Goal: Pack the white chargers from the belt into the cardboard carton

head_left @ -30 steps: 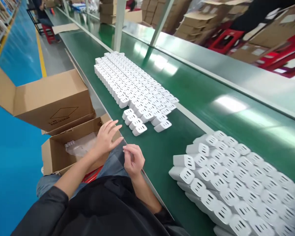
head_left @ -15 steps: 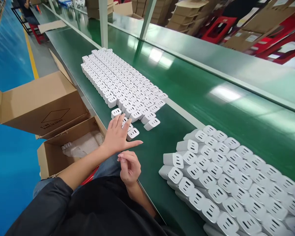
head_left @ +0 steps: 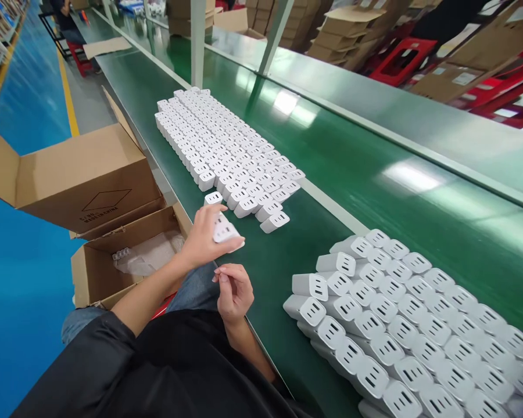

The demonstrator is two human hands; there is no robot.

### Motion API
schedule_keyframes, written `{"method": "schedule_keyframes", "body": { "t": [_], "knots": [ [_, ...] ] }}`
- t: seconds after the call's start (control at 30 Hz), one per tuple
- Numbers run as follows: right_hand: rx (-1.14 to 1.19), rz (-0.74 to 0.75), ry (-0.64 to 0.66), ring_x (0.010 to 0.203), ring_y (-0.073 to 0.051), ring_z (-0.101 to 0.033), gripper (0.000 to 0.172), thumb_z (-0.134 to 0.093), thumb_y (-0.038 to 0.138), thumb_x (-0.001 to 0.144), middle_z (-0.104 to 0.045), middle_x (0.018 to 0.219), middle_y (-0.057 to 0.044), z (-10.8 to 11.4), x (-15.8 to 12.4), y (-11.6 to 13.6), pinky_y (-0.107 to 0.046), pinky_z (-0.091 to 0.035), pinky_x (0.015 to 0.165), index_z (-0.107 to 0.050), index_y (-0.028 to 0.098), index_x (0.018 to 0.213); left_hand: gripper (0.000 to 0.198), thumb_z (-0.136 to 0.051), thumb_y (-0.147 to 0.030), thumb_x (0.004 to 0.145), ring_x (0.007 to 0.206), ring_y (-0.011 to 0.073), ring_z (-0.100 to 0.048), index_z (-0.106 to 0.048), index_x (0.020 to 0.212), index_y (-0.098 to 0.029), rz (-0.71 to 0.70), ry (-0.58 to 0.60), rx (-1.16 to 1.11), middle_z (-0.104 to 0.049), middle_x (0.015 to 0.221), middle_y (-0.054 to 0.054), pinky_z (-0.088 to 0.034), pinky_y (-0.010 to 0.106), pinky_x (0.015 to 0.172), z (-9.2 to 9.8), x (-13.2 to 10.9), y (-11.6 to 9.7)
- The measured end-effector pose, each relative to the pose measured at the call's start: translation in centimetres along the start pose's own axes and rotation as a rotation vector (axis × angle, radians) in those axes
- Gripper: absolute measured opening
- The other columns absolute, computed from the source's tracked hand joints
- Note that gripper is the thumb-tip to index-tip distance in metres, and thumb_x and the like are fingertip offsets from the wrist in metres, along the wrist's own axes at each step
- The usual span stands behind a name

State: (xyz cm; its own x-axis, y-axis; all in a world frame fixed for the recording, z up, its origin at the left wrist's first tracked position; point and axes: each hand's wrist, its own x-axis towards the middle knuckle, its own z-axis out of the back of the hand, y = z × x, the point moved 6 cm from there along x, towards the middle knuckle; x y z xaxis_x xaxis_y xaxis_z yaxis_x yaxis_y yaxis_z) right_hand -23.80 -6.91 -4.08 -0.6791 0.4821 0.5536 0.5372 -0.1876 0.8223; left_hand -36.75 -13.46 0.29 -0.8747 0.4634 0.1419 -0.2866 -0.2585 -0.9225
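My left hand (head_left: pixel 206 238) is closed around a couple of white charger blocks (head_left: pixel 225 231) at the near end of a long packed array of white chargers (head_left: pixel 226 148) on the green belt (head_left: pixel 353 174). One loose charger (head_left: pixel 212 198) lies just beyond my fingers. My right hand (head_left: pixel 234 290) rests at the belt's near edge with its fingers curled in a loose pinch; whether anything is in them is hidden. A second dense group of larger-looking white chargers (head_left: pixel 401 325) lies to the right.
An open cardboard box (head_left: pixel 126 255) with clear plastic bags inside stands by my left knee, with a bigger open carton (head_left: pixel 82 174) behind it. Stacked cartons and red stools (head_left: pixel 396 58) lie beyond the far belt. A seated person (head_left: pixel 67 26) is at the far left.
My left hand went from the box edge onto the belt, spread over the loose chargers, and has now closed on them. My right hand barely moved.
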Motion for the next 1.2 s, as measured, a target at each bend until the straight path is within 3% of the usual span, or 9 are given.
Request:
{"method": "schedule_keyframes", "body": {
  "t": [0.17, 0.27, 0.37, 0.47, 0.6, 0.73, 0.93, 1.03, 1.2],
  "knots": [
    [-0.032, -0.019, 0.12, 0.077, -0.016, -0.06, 0.02, -0.053, 0.014, 0.092, -0.063, 0.09, -0.004, -1.4, 0.4, -0.2, -0.03, -0.053, 0.063, -0.062, 0.023, 0.108, 0.064, -0.056, -0.073, 0.074, 0.108, 0.0314, -0.061, -0.061, 0.11, -0.02, 0.424, -0.068, -1.147, -0.068, 0.11, 0.011, -0.047, 0.046, 0.09, 5.7, -7.2, 3.0],
    [-0.058, -0.005, 0.308, 0.08, -0.016, -0.06, 0.019, -0.056, 0.017, 0.092, -0.064, 0.093, -0.005, -4.3, 0.6, 0.6, -0.032, -0.053, 0.069, -0.063, 0.022, 0.109, 0.058, -0.057, -0.068, 0.077, 0.11, 0.0317, -0.062, -0.065, 0.106, -0.018, 0.524, -0.254, -1.38, -0.07, 0.108, 0.012, -0.047, 0.045, 0.092, 8.0, -12.2, 5.3],
    [-0.057, 0.025, 0.547, 0.083, -0.017, -0.061, 0.02, -0.06, 0.022, 0.091, -0.066, 0.099, -0.006, -8.6, -0.5, 1.7, -0.031, -0.052, 0.073, -0.063, 0.023, 0.11, 0.058, -0.06, -0.067, 0.077, 0.106, 0.0301, -0.064, -0.065, 0.107, -0.018, 0.487, -0.415, -1.446, -0.069, 0.11, 0.014, -0.049, 0.044, 0.09, 8.9, -15.9, 7.5],
    [-0.145, -0.005, 0.757, 0.09, -0.021, -0.06, 0.033, -0.066, 0.035, 0.088, -0.068, 0.101, -0.008, -13.0, -3.3, 1.5, -0.036, -0.051, 0.081, -0.061, 0.021, 0.118, 0.057, -0.064, -0.065, 0.075, 0.097, 0.0267, -0.066, -0.063, 0.106, -0.018, 0.381, -0.63, -1.357, -0.071, 0.103, 0.011, -0.051, 0.039, 0.086, 9.8, -19.0, 10.2],
    [-0.238, -0.253, 1.014, 0.097, -0.025, -0.06, 0.05, -0.065, 0.039, 0.085, -0.069, 0.101, -0.008, -16.9, -9.1, -2.4, -0.041, -0.048, 0.09, -0.055, 0.02, 0.13, 0.055, -0.072, -0.059, 0.07, 0.087, 0.0204, -0.066, -0.06, 0.106, -0.02, 0.323, -0.924, -1.13, -0.07, 0.096, 0.005, -0.05, 0.031, 0.079, 10.5, -23.9, 15.1],
    [-0.237, -0.47, 1.172, 0.104, -0.026, -0.06, 0.052, -0.065, 0.031, 0.078, -0.069, 0.098, -0.007, -18.6, -15.3, -7.6, -0.042, -0.045, 0.095, -0.055, 0.02, 0.128, 0.061, -0.079, -0.055, 0.065, 0.085, 0.0184, -0.065, -0.055, 0.108, -0.019, 0.426, -1.005, -1.028, -0.068, 0.096, 0.005, -0.048, 0.029, 0.08, 9.6, -28.7, 21.1],
    [-0.045, -0.85, 1.181, 0.06, -0.014, -0.054, 0.056, -0.061, 0.03, 0.07, -0.059, 0.067, 0.006, -21.6, -21.5, -16.1, -0.025, -0.045, 0.065, -0.052, 0.015, 0.123, 0.07, -0.07, -0.067, 0.07, 0.105, 0.0231, -0.061, -0.049, 0.118, -0.021, 0.678, -0.998, -0.936, -0.062, 0.114, 0.009, -0.046, 0.037, 0.093, 9.2, -31.6, 28.3],
    [-0.183, -0.92, 1.139, 0.057, -0.013, -0.051, 0.054, -0.062, 0.031, 0.067, -0.054, 0.059, 0.009, -23.6, -21.7, -21.8, -0.023, -0.041, 0.061, -0.052, 0.015, 0.118, 0.064, -0.068, -0.062, 0.075, 0.125, 0.0263, -0.051, -0.052, 0.121, -0.02, 0.788, -0.976, -0.611, -0.054, 0.132, 0.014, -0.038, 0.041, 0.106, 12.7, -32.4, 30.6],
    [-0.693, -0.918, 1.148, 0.06, -0.016, -0.056, 0.036, -0.065, 0.028, 0.069, -0.055, 0.059, 0.006, -28.3, -21.1, -32.5, -0.023, -0.039, 0.061, -0.055, 0.016, 0.102, 0.04, -0.057, -0.042, 0.086, 0.127, 0.0294, -0.049, -0.06, 0.117, -0.016, 0.895, -0.872, 0.257, -0.061, 0.125, 0.015, -0.029, 0.046, 0.113, 22.8, -37.8, 32.7]
  ]
}}
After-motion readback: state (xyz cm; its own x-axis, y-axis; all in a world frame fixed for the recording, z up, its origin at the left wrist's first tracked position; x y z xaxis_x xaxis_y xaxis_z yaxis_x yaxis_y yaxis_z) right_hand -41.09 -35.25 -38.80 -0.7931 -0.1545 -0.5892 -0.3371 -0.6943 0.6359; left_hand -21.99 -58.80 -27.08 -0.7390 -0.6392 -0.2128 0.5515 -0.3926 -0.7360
